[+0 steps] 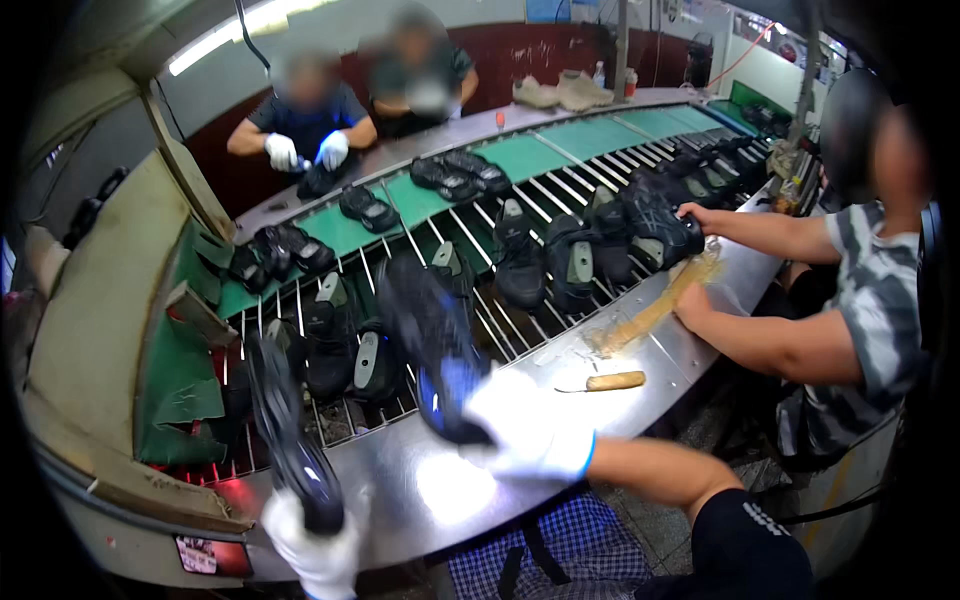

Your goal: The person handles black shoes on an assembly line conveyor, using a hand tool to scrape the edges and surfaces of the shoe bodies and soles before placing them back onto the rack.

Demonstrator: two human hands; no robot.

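My left hand [312, 548], in a white glove, is closed around one end of a black shoe [290, 425] with a glossy sole, held upright over the near edge of the metal counter. My right hand [530, 428], also white-gloved and smeared by motion, grips the lower end of a second black shoe [428, 335]. Blue light falls on that shoe. Both shoes stand in front of the conveyor rack [400, 395], where several dark shoes lean on the bars. Just behind my hands are a shoe with a grey insole [368, 362] and another black shoe [330, 335].
The metal counter [650, 360] curves along the near side, with a wooden-handled knife [615, 381] on it. A phone [213, 556] lies at its left end. On the right, a person [850, 300] handles a shoe; two gloved or working people stand across the green belt [540, 152].
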